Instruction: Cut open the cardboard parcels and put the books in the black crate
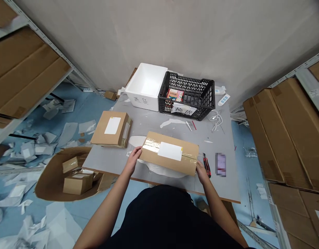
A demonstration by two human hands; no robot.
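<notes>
A long taped cardboard box (151, 156) with a white label lies between my hands at the front of the grey table. My left hand (133, 158) grips its left end, thumb at the near corner. At the opposite end, my right hand (201, 171) is closed around the near right corner, its fingers partly hidden behind the cardboard. Right beside that hand rests a red and black utility knife (206, 165). A second, squarer cardboard box (100, 133) with a white label sits on the table to the left.
Behind stand a white foam box (142, 93) and a black plastic crate (186, 103) with a small colourful packet inside. A white cable (216, 119) and a blurred phone (221, 165) lie at the right. A large carton (52, 180) of boxes stands left; shelves flank the table.
</notes>
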